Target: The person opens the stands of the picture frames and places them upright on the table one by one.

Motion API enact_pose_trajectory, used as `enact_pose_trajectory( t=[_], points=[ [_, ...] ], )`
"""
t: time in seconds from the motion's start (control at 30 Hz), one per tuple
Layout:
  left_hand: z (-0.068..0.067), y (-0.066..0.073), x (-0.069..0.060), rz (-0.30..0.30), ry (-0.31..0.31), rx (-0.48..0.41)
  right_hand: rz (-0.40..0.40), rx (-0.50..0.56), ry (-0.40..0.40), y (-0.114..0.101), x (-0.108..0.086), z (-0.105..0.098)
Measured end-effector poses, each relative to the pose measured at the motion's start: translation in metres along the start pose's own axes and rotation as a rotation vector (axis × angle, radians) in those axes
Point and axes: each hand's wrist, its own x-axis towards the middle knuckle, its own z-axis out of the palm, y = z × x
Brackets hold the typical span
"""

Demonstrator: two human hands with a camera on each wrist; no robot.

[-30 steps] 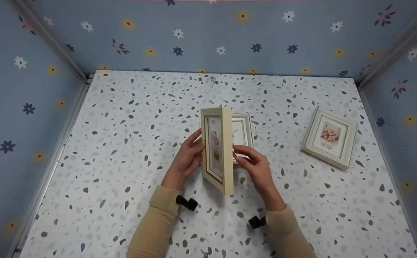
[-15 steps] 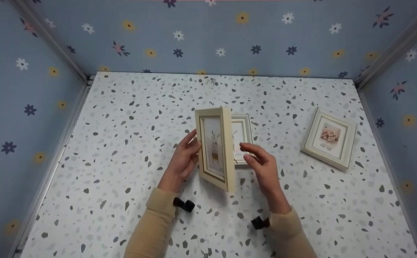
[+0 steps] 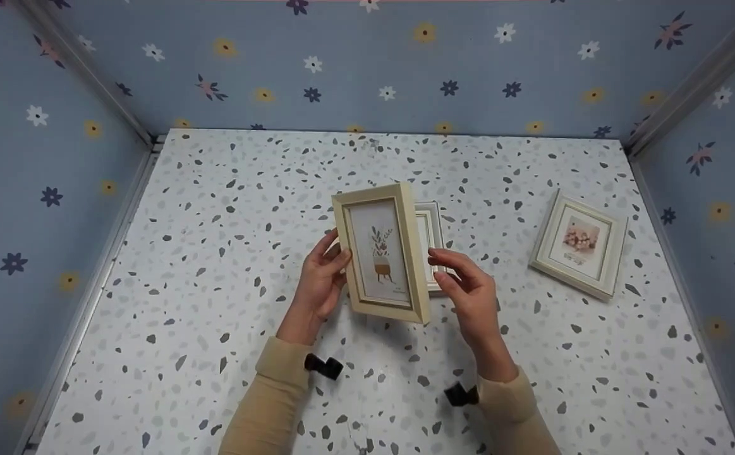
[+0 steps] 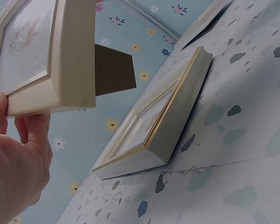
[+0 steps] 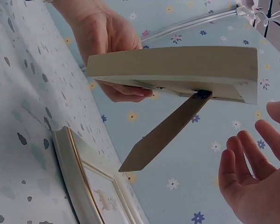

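Observation:
My left hand [image 3: 320, 281] grips the left edge of a cream picture frame [image 3: 418, 253], thumb on the front and fingers behind. The frame is raised and tilted, its plant picture facing up. In the right wrist view a brown stand leg [image 5: 165, 130] sticks out from its back. My right hand [image 3: 471, 294] is just right of the held frame, fingers loosely bent, touching nothing. Partly hidden behind the held frame, a second frame [image 3: 440, 230] lies on the table.
A third frame [image 3: 612, 256] with a pink flower picture lies at an angle on the right of the speckled table [image 3: 247, 189]. Blue flowered walls [image 3: 367, 63] stand at the back and both sides.
The held frame has turned from nearly edge-on to show more of its front. My right hand has let go of its right edge and moved slightly right.

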Motion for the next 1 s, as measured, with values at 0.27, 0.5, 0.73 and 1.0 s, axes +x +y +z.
enact_pose_trajectory(
  t=[0.27,0.5,0.73,1.0],
  points=[
    [0.001,0.006,-0.004,0.072,0.056,0.055,-0.02,-0.011,0.017,0.0,0.003,0.001],
    [0.002,0.007,-0.007,0.116,0.096,0.145,0.0,-0.042,0.029,0.007,0.008,0.002],
    [0.002,0.01,-0.01,0.16,0.117,0.263,-0.002,-0.053,0.041,0.014,0.014,0.003],
    [0.005,0.017,-0.017,0.212,0.132,0.361,0.019,-0.078,0.053,0.01,0.018,0.01]
  ],
)
